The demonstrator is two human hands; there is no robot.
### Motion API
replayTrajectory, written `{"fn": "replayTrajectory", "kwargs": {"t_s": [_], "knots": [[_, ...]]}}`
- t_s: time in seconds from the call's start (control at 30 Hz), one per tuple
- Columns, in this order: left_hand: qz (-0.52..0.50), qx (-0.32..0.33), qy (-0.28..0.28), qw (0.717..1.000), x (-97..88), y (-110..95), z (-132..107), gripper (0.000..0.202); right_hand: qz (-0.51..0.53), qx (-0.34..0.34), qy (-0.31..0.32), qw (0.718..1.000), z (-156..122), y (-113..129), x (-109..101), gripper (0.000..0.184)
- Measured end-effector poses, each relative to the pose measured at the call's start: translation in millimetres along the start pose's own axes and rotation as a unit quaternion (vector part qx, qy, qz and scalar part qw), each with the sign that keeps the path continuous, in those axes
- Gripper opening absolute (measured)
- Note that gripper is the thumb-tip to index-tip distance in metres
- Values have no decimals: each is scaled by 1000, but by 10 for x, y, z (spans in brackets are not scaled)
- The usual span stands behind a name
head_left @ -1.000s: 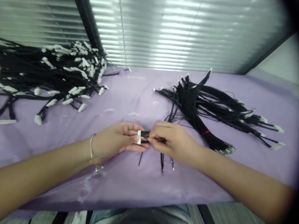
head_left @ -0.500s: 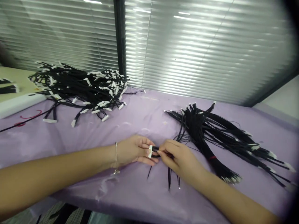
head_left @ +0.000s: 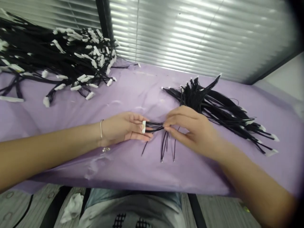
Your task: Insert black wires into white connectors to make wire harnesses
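Note:
My left hand (head_left: 129, 126) pinches a white connector (head_left: 143, 126) between thumb and fingers. Several thin black wires (head_left: 154, 126) run from the connector to the right. My right hand (head_left: 187, 126) has its thumb and fingertips closed on those wires, a short way from the connector. Loose wire ends (head_left: 164, 148) with small metal tips hang below the right fingertips. Another short wire end shows under my left fingers. Part of a bundle of black wires (head_left: 197, 95) with white connectors lies behind my right hand and forearm, which hide some of it.
A large heap of black cables with white connectors (head_left: 59, 60) covers the back left of the purple-covered table (head_left: 133, 98). Window blinds (head_left: 166, 34) stand behind the table. The table's front edge runs above my lap, and a crumpled white tissue (head_left: 72, 207) lies below it.
The view has tilted down, bringing my lap into sight. My right hand has slid away from the connector along the wires, exposing more of them. My left hand still holds the connector.

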State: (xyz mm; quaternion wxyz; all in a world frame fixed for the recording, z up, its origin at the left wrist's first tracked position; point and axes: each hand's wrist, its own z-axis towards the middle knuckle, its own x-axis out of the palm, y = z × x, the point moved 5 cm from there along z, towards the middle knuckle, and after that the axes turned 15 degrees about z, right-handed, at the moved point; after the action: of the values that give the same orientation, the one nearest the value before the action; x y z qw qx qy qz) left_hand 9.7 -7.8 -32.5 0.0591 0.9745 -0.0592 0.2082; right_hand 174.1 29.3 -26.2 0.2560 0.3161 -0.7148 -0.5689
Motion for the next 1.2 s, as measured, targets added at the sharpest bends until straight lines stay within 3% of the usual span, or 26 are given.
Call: {"fn": "replayTrajectory", "kwargs": {"t_s": [0.1,0.17,0.33,0.57,0.8,0.93,1.1,1.2], "knots": [[-12,-14,-6,1000,-35,5,5,15,14,-9,158,987,-57,-42,54,19],[-14,-16,-7,1000,-49,8,10,16,2,-16,206,978,-82,-67,116,23],[-4,-19,-7,1000,-48,6,12,16,8,-26,214,977,-77,-62,194,23],[8,-30,-10,999,-44,-1,11,17,94,19,255,962,-87,-54,175,8],[17,-27,0,999,-19,-16,0,18,70,46,278,957,-104,-57,207,13],[27,-33,-26,999,-37,-25,-19,16,45,35,248,967,-114,-59,237,19],[43,-29,-20,998,-38,-31,-15,14,42,140,102,984,-59,-133,220,10],[57,-12,-6,998,-17,-26,-3,13,62,142,17,988,-25,-122,241,8]]}}
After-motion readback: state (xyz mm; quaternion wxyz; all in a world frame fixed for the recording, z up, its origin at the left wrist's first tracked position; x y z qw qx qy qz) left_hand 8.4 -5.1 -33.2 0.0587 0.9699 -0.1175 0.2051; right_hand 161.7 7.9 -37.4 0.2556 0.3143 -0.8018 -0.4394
